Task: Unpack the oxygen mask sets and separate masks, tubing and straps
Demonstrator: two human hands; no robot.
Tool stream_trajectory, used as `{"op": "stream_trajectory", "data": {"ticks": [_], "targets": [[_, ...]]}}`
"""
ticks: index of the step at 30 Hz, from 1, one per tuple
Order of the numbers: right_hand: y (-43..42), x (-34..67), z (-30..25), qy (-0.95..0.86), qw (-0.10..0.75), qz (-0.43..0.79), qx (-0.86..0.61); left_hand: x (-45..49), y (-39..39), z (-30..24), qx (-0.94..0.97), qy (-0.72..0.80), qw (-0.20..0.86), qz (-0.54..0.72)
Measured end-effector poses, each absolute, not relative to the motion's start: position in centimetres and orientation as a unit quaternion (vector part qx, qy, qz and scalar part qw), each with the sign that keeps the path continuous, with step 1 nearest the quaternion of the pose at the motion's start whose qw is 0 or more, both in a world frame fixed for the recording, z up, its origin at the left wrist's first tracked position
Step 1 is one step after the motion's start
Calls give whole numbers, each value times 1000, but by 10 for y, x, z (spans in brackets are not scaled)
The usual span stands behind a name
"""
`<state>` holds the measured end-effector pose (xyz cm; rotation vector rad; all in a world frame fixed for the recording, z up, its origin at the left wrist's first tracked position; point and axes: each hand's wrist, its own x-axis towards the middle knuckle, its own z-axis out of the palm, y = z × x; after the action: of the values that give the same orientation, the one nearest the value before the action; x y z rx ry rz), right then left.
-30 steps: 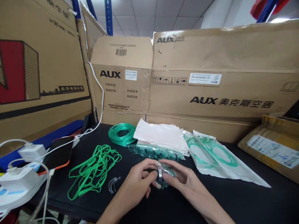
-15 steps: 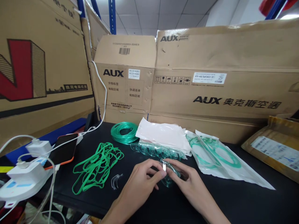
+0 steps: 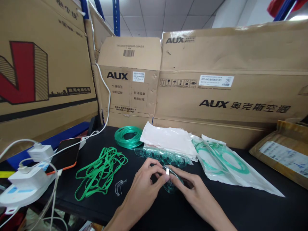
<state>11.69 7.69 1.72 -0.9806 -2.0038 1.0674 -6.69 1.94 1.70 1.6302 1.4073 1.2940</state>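
A tangle of green elastic straps [image 3: 99, 171] lies at nine o'clock on the black surface [image 3: 240, 205]. A coiled green tube [image 3: 128, 137] sits at eleven, a bagged tubing set [image 3: 223, 163] at two, and AUX cartons [image 3: 216, 96] stand at twelve.

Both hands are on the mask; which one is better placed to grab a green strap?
Likely left. The left hand sits nearest the green straps, which lie to its left; the right hand would have to cross over the mask.

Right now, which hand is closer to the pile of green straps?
Left. The left hand is just to the right of the green straps, not touching them. The right hand is farther right, beyond the left, and both pinch the clear mask.
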Motion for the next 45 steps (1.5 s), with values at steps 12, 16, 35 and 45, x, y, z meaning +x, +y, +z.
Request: {"op": "stream_trajectory", "data": {"ticks": [12,16,35,45], "targets": [[79,117,17,-765,326,408,-378,-66,19,14,646,533,267,477],[81,117,16,-788,319,377,-367,-65,20,11,661,530,230,479],[76,126,26,-760,259,492,-336,-84,22,15,736,499,149,432],[79,127,28,-788,257,419,-370,-84,23,11,732,496,115,453]]}}
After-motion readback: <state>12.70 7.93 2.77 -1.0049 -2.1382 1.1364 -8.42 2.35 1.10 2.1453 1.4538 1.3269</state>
